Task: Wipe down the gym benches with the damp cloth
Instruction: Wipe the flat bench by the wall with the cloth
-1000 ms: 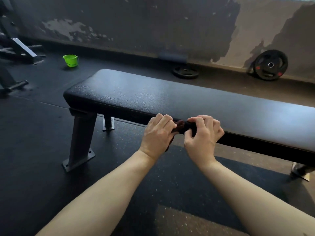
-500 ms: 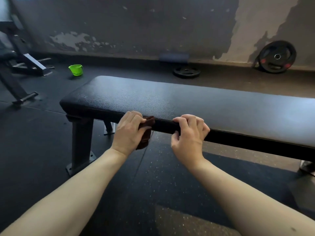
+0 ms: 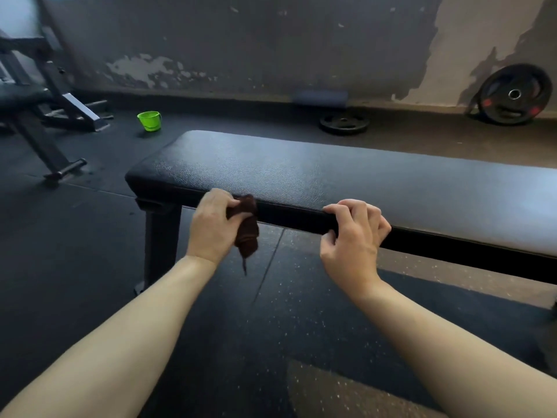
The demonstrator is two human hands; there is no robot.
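Observation:
A flat black padded bench runs across the middle of the head view on grey metal legs. My left hand grips a bunched dark brown cloth and holds it against the bench's near side edge, close to the left end. A tail of the cloth hangs below the hand. My right hand curls over the same near edge further right, fingers on top and thumb under, holding the pad.
A small green bucket stands on the rubber floor behind the bench's left end. Another bench frame fills the far left. One weight plate lies by the wall and a larger plate leans against it.
My left hand has slid the cloth leftward along the bench's near edge, away from my right hand. The right hand has stayed gripping the edge.

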